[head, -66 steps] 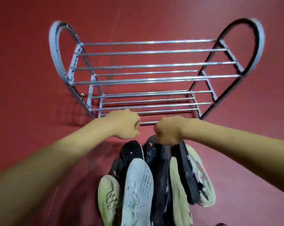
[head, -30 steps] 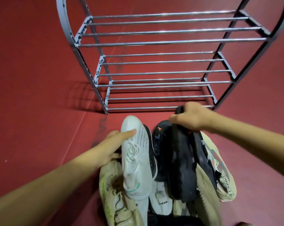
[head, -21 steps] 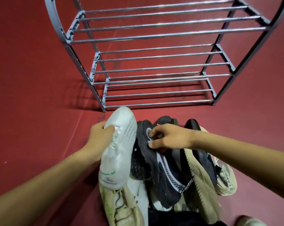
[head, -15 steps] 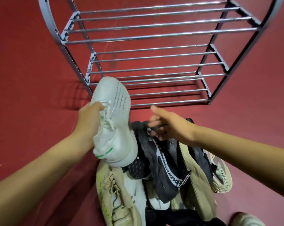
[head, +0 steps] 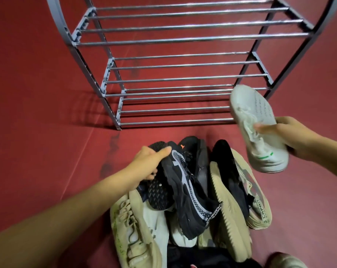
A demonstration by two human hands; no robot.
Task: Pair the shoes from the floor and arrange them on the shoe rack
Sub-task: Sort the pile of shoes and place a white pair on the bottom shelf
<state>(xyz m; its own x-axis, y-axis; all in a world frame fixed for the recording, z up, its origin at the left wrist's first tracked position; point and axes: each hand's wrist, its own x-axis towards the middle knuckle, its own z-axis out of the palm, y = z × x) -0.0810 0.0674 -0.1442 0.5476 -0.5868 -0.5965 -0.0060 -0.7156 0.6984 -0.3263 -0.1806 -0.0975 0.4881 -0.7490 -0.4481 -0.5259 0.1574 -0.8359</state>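
Note:
My right hand (head: 291, 136) grips a white sneaker (head: 256, 126) with a green heel stripe, held in the air to the right of the pile, toe toward the shoe rack (head: 183, 80). My left hand (head: 146, 165) grips the toe end of a black sneaker (head: 191, 192) with a grey woven stripe, which lies on top of the heap. Around it lie a beige sneaker (head: 133, 235) at the left, a beige-soled dark shoe (head: 229, 198) on its side, another black shoe (head: 194, 147), and a white shoe (head: 158, 221) partly buried. The rack's shelves hold nothing.
The metal rack stands on a red floor against a red wall, directly beyond the pile. Bare floor (head: 48, 132) lies left of the pile and to the right (head: 308, 209). Another pale shoe toe (head: 285, 261) shows at the bottom right edge.
The white sneaker passed from my left hand to my right and moved to the right side. My left hand dropped onto the black striped sneaker. The view tilted down slightly.

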